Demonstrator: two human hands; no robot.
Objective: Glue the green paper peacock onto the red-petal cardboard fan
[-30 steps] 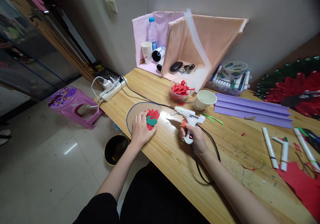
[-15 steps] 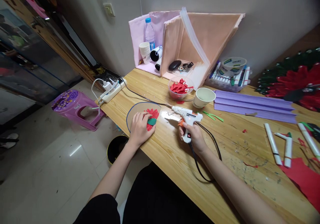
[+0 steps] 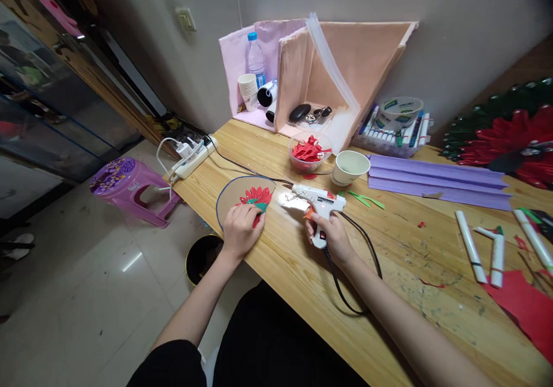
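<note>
My left hand [image 3: 242, 230] rests at the near side of a rounded tan piece with a dark blue rim [image 3: 228, 194]. Its fingers are curled closed at a green paper piece [image 3: 260, 206], which lies over a red petalled paper flower [image 3: 258, 193]; part of the flower is hidden under the fingers. My right hand [image 3: 333, 236] is wrapped around the grip of a white glue gun [image 3: 320, 200], a finger at the orange trigger. The nozzle points left, toward the flower but apart from it.
A clear bowl of red paper pieces [image 3: 309, 152] and a paper cup [image 3: 351, 168] stand behind the glue gun. Purple folded paper [image 3: 436, 184], white markers [image 3: 470, 247] and red paper [image 3: 522, 306] lie to the right. A power strip [image 3: 194, 158] sits at the left edge.
My left fingers have curled in and drawn slightly nearer to me, with the green piece shifting and more of the flower's far petals showing. My right hand still holds the glue gun.
</note>
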